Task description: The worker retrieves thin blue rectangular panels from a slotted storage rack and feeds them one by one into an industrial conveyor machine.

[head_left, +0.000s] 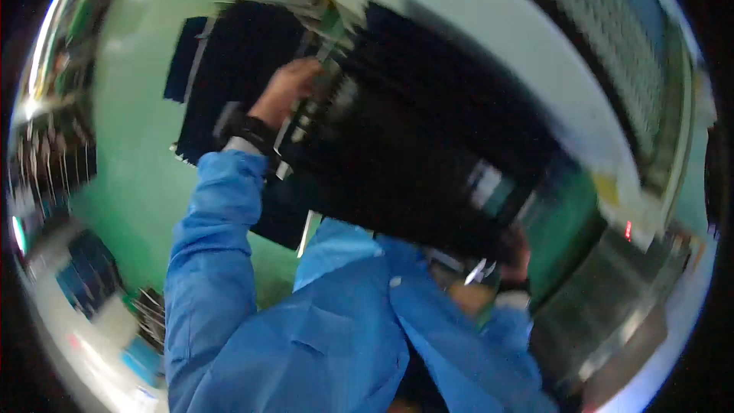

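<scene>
A large black box-like thing (397, 153) lies slantwise across the middle, in front of my blue coat. Pale metal fittings line its left end, and a whitish-green label sits near its right end. My left hand (294, 88) is closed on the upper left end, with a dark band on the wrist. At the lower right end my right hand (517, 254) grips the edge, its fingers partly hidden behind the black thing. Motion blur hides the finer details, and I cannot tell exactly what kind of thing it is.
More dark, boxy things (241, 53) stand on the green floor (138, 130) at the left. A white, curved-looking surface (474, 8) runs along the upper right beside a machine-like grey panel (612, 53). A dark grey block (604, 298) is at the lower right. Racks (57, 157) line the far left.
</scene>
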A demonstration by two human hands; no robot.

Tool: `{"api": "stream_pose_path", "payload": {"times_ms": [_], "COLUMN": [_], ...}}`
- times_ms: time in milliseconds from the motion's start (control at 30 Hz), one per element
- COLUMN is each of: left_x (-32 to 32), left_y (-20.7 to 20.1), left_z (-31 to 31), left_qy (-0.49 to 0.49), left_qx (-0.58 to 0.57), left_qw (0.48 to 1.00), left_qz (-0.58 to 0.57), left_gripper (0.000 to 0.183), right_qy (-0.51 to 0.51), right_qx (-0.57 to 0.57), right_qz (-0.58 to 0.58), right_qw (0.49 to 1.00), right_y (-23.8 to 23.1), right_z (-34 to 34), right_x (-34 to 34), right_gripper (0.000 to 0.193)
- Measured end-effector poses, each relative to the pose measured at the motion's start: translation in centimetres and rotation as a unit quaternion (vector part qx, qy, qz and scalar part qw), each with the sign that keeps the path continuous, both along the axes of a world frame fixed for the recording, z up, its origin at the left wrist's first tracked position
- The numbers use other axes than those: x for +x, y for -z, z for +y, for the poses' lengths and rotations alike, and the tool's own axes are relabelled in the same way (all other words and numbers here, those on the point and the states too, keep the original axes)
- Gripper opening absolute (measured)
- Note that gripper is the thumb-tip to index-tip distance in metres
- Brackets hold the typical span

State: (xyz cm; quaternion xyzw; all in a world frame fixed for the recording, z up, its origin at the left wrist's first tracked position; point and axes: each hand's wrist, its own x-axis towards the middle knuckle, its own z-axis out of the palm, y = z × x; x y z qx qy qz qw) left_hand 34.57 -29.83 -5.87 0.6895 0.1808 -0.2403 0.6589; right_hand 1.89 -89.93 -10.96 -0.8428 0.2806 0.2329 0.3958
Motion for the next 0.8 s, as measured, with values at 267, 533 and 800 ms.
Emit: {"api": "stream_pose_path", "payload": {"times_ms": [267, 533, 800], "left_x": [-0.4, -3.5, -11.8], "left_y": [-1.4, -1.5, -3.5], "left_z": [-1.7, -1.1, 1.4], "left_qy": [0.011, 0.015, -0.021], "left_qx": [-0.124, -0.042, 0.028], "left_qw": [0.992, 0.994, 0.989], "left_qz": [0.019, 0.104, 0.145], "left_gripper": [0.040, 0.033, 0.026], "right_qy": [0.525, 0.238, 0.412], "right_qx": [0.409, 0.206, 0.030], "right_qz": [-0.095, -0.208, -0.158], "right_qw": [0.740, 0.926, 0.897], "right_y": [-1.9, 2.8, -9.4], "right_z": [3.5, 0.4, 3.3], "right_x": [2.9, -1.4, 3.5], "right_gripper": [0.024, 0.034, 0.027]}}
